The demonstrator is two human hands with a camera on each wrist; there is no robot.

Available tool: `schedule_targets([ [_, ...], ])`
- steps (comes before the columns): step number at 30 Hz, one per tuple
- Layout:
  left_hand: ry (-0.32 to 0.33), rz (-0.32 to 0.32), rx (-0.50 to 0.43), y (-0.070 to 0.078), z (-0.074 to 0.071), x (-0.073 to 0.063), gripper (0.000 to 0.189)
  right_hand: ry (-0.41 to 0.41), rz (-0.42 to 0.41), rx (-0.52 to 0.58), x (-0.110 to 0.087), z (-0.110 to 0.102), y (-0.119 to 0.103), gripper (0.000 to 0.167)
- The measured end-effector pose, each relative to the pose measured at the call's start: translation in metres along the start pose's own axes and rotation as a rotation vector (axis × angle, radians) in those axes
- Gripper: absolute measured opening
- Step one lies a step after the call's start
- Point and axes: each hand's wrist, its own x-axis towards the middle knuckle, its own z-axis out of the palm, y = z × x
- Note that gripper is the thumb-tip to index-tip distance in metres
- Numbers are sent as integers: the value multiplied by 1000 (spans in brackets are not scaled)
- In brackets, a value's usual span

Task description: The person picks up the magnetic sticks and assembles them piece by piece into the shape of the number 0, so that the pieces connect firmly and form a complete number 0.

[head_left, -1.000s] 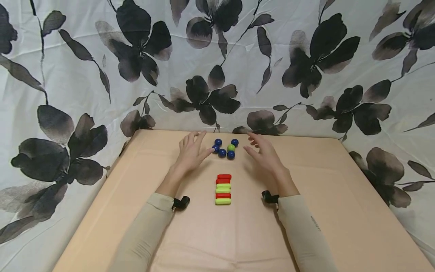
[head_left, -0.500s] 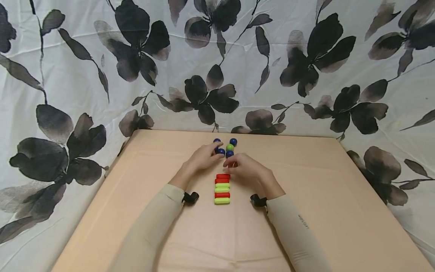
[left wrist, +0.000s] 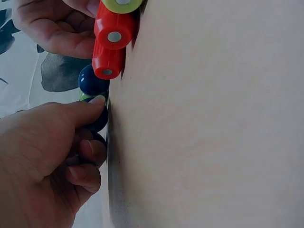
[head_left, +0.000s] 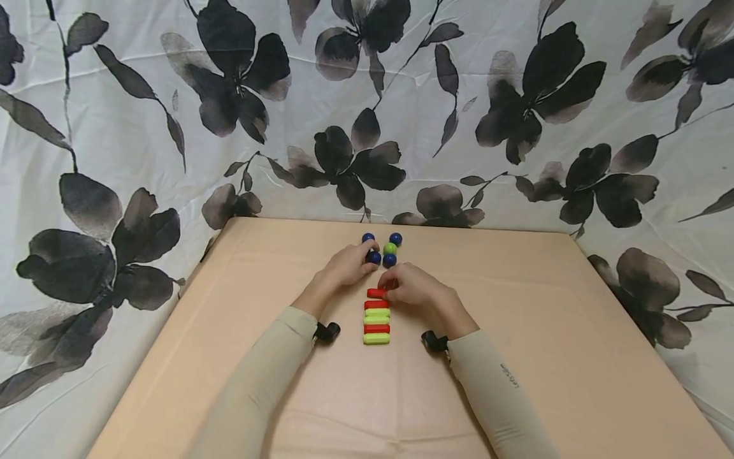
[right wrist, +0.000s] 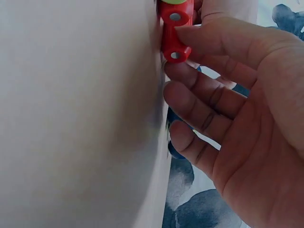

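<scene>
A column of red and green bars (head_left: 376, 317) lies mid-table, with a cluster of blue balls and one green ball (head_left: 390, 248) just beyond it. My left hand (head_left: 364, 260) curls its thumb and fingers round the nearest blue ball (head_left: 374, 257); the left wrist view shows the thumb (left wrist: 90, 107) pressed on that ball (left wrist: 99, 121). My right hand (head_left: 387, 288) pinches the far red bar (head_left: 375, 293) at the column's top end. In the right wrist view its thumb (right wrist: 213, 38) lies over that red bar (right wrist: 175, 47), with the other fingers curled beneath.
The tan table (head_left: 545, 331) is backed and flanked by a white cloth with dark flowers (head_left: 516, 127). Two more blue balls (head_left: 395, 238) sit at the far side of the cluster. Small black wrist cameras (head_left: 328, 331) stick out at both cuffs.
Both hands started open and spread beside the balls, then came together. The left closed on a blue ball; the right dropped back and took the top red bar.
</scene>
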Motion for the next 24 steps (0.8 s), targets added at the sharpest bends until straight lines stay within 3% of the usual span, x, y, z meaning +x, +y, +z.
schedule_targets([
  [9,14,2,19,3,-2,-2,40,41,-14,-95,1,4,1,13],
  [13,44,2,-98,-6,-5,-14,40,76,3,-69,-1,4,3,17],
  [19,73,43,-316,-27,-9,-29,32,215,86,23,-7,-6,3,11],
  [24,48,28,-416,-35,-10,-35,35,308,129,37,-6,-12,2,9],
])
